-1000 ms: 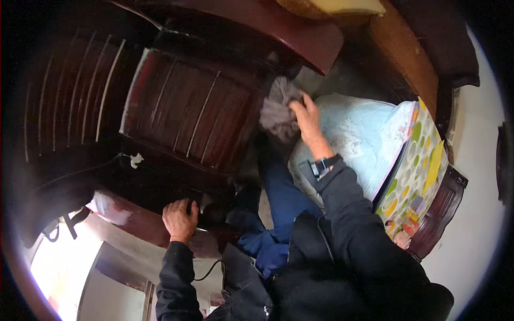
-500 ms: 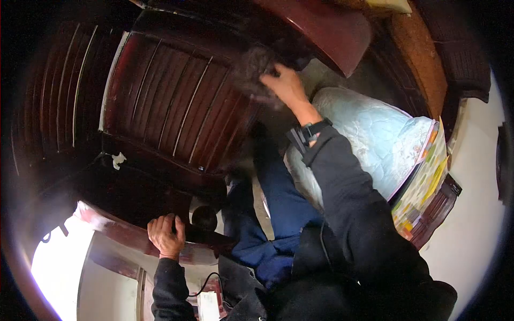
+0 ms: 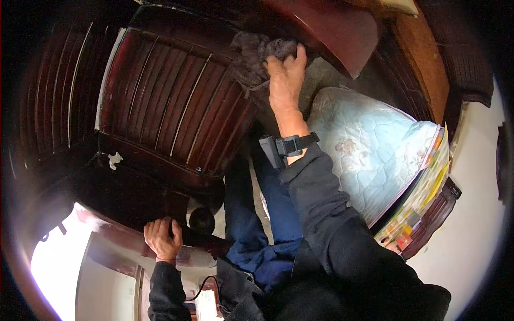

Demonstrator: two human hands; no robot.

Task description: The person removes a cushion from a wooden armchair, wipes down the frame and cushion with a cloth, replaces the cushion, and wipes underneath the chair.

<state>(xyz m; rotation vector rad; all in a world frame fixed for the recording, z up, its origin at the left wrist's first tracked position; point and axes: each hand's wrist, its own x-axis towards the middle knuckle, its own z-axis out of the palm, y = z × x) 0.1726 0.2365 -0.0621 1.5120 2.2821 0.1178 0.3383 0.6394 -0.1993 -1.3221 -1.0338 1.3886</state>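
My right hand (image 3: 287,80) is closed on a crumpled dark grey-brown cloth (image 3: 250,61). The cloth lies against the far right corner of a dark red slatted wooden seat (image 3: 176,101), partly over its edge. Lower left, my left hand (image 3: 163,239) rests with curled fingers on the curved wooden armrest (image 3: 201,255), gripping its edge. A black watch-like device (image 3: 289,145) is strapped round my right wrist.
A pale blue quilted bundle in clear plastic (image 3: 369,144) stands at my right, beside a colourful printed package (image 3: 420,195). A curved dark red wooden piece (image 3: 337,35) juts in above. A white scrap (image 3: 115,160) lies left of the seat.
My right hand and the cloth have shifted slightly upward, and the forearm has swung left. Both were blurred before and are sharper now. My left hand stays on the armrest.
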